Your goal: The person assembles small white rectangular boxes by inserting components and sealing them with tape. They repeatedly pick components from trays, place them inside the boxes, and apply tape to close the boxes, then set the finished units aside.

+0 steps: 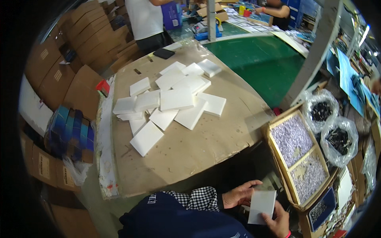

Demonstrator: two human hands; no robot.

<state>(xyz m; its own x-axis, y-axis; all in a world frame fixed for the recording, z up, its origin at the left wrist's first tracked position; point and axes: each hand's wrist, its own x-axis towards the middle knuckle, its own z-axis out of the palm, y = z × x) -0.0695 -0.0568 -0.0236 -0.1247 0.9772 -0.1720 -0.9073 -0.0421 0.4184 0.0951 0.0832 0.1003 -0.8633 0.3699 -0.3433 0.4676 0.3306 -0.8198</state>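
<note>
One flat white box (260, 205) sits in the right hand (280, 222): thumb laid on the lower right of its face, the other fingers largely hidden behind. Grip judged light but secure. Left hand (236, 196), at about 10 o'clock from the box: index finger stretched toward the top edge, remaining fingers loosely bent and partly covered by the box. Whether they press on it or hold anything behind it, cannot tell.

Step in hand (judged): holding and turning the single box in front of the body, clear of the worktable. The next move calls for a steady right-hand pinch near the edge, with left fingers free to meet the far side; squeezing the face could dent it.

Further out, clock taken from the held box. At 1 o'clock, close by: a wooden tray (303, 158), two compartments, both with small pale purplish pieces. Beyond it, 1 to 2 o'clock: clear plastic bags (331, 156) of black pieces. At 3 o'clock: a blue tray (311, 222) of small metallic-looking bits.

At 11 o'clock, on the brown worktable (206, 137): a pile of white boxes (176, 99), more than a dozen, overlapping at odd angles; a dark flat object (164, 53) past them. At 12, farther: a green table (242, 59). At 9 to 10: cardboard cartons (49, 164).
</note>
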